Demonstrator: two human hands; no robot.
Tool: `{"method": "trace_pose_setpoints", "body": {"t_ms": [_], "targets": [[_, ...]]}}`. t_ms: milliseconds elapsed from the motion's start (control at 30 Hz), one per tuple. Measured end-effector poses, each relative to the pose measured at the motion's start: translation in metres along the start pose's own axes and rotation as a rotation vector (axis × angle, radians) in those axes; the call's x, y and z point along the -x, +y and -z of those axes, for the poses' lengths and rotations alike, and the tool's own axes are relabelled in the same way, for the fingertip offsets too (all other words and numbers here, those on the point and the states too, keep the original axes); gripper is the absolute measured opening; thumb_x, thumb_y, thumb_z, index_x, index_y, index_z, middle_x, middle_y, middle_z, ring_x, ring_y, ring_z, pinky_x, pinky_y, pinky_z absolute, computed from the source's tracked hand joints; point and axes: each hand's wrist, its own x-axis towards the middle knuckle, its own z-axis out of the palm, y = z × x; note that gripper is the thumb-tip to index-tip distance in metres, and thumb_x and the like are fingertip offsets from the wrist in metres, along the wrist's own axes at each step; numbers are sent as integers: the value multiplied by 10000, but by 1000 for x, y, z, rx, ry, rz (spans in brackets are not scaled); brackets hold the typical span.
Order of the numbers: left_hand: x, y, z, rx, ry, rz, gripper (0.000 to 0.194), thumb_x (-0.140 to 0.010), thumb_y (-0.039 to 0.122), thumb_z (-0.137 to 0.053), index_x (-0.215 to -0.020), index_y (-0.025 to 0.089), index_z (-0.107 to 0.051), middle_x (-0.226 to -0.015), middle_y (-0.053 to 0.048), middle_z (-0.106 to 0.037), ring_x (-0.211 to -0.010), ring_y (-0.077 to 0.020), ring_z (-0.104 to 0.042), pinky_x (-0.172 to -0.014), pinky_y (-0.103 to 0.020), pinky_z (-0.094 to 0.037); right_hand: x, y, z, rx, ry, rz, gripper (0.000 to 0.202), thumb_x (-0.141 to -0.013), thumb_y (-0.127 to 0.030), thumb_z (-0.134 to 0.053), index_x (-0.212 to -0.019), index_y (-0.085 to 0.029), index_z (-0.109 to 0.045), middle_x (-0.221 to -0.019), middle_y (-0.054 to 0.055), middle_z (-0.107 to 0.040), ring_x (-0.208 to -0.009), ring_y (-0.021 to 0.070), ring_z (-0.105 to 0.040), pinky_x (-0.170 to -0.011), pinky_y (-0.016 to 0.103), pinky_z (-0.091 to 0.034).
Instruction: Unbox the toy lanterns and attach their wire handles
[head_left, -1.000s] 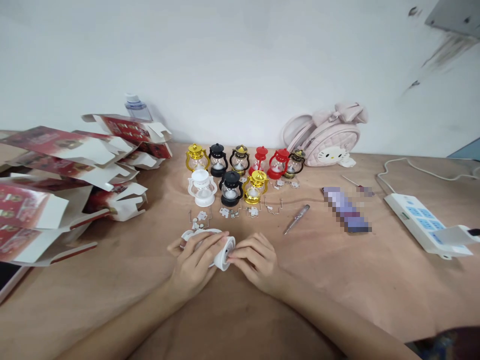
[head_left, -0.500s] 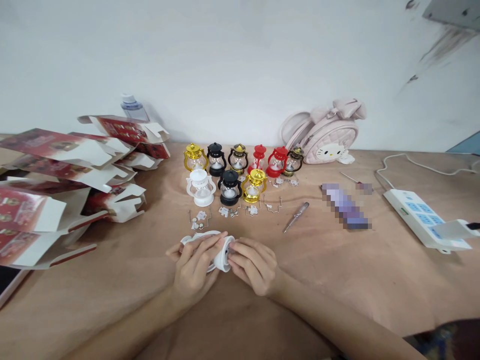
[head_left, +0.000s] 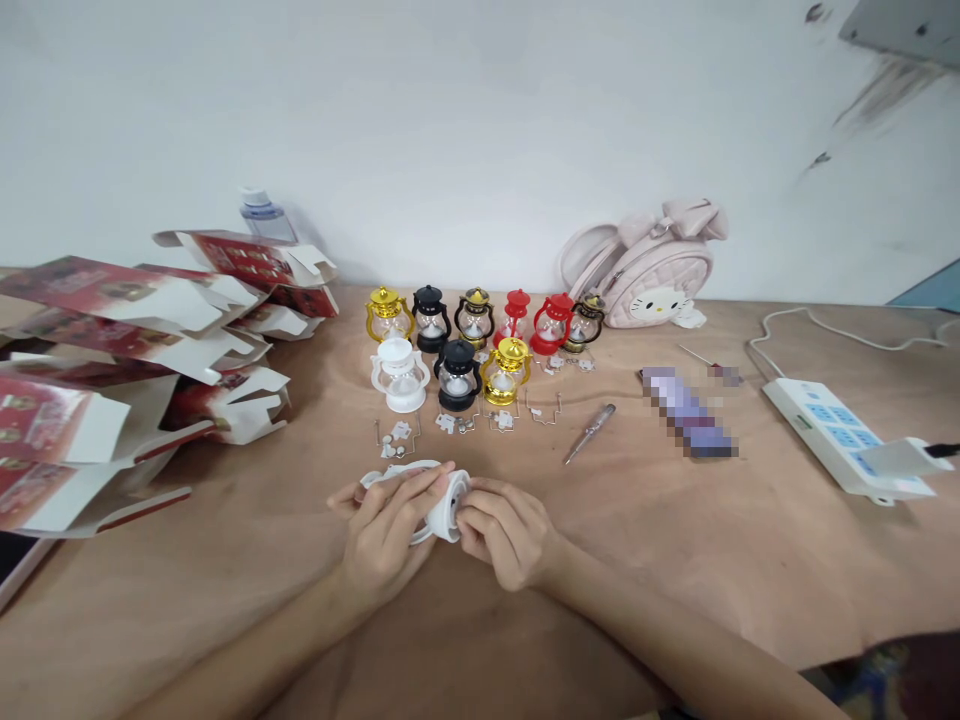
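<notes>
A small white toy lantern (head_left: 441, 516) lies tipped on its side in my left hand (head_left: 384, 540), its round base turned to the right. The fingers of that hand wrap over its body and hide most of it. My right hand (head_left: 511, 535) has its fingers bunched together against the underside of the base; whatever they pinch is hidden. Just beyond the hands, loose button cells (head_left: 388, 446), small white pieces (head_left: 402, 430) and bent wire handles (head_left: 555, 408) lie on the table. Behind them stands another white lantern (head_left: 400, 400), beside a black one (head_left: 458, 375) and a gold one (head_left: 506, 372).
Further back is a row of gold, black, bronze and red lanterns (head_left: 551, 325). Red-and-white cardboard boxes (head_left: 67, 290) pile up at left, near a bottle (head_left: 262, 215). To the right are a screwdriver (head_left: 591, 433), a pink bag (head_left: 660, 270), a blurred-out flat object (head_left: 686, 412) and a power strip (head_left: 832, 430).
The right hand's fingers have shifted slightly at the lantern's base. My left hand keeps the same hold, and the view has moved a little.
</notes>
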Motion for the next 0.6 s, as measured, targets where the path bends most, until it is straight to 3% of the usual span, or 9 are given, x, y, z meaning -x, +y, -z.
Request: {"method": "trace_pose_setpoints", "body": {"t_ms": [133,400,600], "targets": [[0,0,1,8,13,-31,507,-869,103,-545,-1355,187,-430,-1058,-52,-732,-887,-186,-653,-812,-312,-430,-1,-2,1,-39,-1,-36,55,-828,-97,-552,-864,-125,-583,-731,76,-656,-759,174,-665,-699,265,-582],[-1,3,0,-37,101,-73,451,-867,86,-535,-1309,164,-487,-976,-53,-751,-868,-194,-628,-812,-317,-433,-6,-4,3,-57,1,-52,70,-833,-84,-515,-843,-119,-574,-695,75,-636,-689,163,-612,-649,272,-559],[-2,-1,3,7,26,-3,465,-861,116,-551,-1307,215,-467,-1028,-33,-739,-851,-183,-638,-768,-314,-416,-5,2,7,-112,-44,-133,110,-849,-103,-502,-942,-149,-541,-744,67,-653,-719,150,-632,-587,230,-521]]}}
